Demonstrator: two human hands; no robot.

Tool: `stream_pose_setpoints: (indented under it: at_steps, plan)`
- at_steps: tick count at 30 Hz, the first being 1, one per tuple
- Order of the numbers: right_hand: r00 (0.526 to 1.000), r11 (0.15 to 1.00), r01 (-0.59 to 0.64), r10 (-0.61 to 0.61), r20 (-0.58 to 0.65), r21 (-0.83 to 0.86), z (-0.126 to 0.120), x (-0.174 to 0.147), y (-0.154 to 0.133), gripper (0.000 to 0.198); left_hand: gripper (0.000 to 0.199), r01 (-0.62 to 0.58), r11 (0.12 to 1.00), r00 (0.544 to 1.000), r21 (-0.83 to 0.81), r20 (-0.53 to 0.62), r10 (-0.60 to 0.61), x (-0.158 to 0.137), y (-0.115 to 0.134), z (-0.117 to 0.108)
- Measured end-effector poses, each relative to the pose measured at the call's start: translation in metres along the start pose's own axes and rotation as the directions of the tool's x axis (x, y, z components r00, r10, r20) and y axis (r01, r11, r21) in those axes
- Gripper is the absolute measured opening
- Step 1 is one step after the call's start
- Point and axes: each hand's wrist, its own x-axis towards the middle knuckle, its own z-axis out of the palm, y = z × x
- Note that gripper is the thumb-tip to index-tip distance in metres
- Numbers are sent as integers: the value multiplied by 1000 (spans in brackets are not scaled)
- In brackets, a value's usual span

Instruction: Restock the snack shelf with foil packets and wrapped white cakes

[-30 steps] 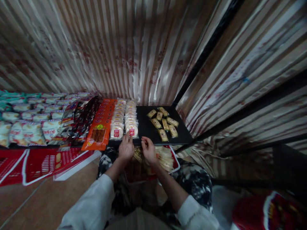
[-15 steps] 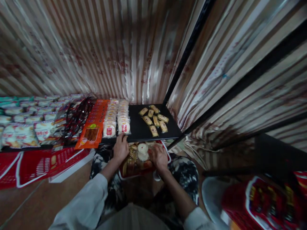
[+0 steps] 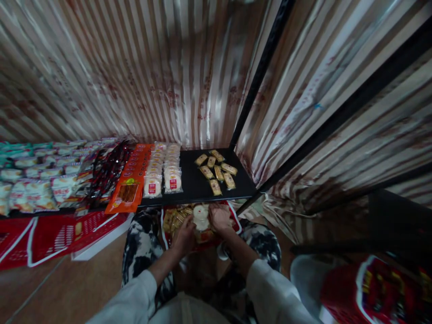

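Note:
Both hands are down in a red basket (image 3: pixel 164 236) with a white rim, between my knees under the shelf edge. Round white packaged crackers (image 3: pixel 201 212) lie at its middle, one above the other. My left hand (image 3: pixel 185 235) is closed, its curled fingertips at the crackers' lower left edge. From the right side my right hand (image 3: pixel 220 218) closes on them, its fingers partly hidden. Yellow wrapped biscuits (image 3: pixel 175 216) fill the basket's left part. On the black shelf (image 3: pixel 191 191) above, similar white crackers (image 3: pixel 173 181) stand in two rows.
Loose wrapped biscuits (image 3: pixel 218 173) lie on the shelf's right end. An orange snack packet (image 3: pixel 130 184), dark packets (image 3: pixel 108 171) and white bags (image 3: pixel 32 195) line its left. Black metal posts (image 3: pixel 258 81) rise at the right. Red baskets (image 3: pixel 64 238) stand on the floor.
My left hand has moved from the shelf's front edge, by the white crackers, down into the basket. My right hand stays beside the crackers there. The view has shifted slightly.

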Motion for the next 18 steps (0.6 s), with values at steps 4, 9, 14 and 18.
stream_pose_setpoints:
  at_steps: [4, 9, 14, 18]
  plan:
    - [984, 995, 97, -91, -156, 32, 0, -13, -2, 25, 34, -35, 998, 998, -43, -48, 33, 0, -6, 3]
    - [942, 962, 190, -123, -312, 194, -11, -30, -14, 26, 35, 28, 996, 993, -84, -115, -38, 0, -7, 3]
    - [950, 924, 195, -95, -297, 330, -32, -39, -29, 25, 50, 108, 975, 962, -195, -225, -152, -3, -7, -14]
    - [960, 827, 229, -102, -262, 514, -40, -37, -44, 21, 45, 162, 917, 944, -366, -212, -251, -6, -10, -31]
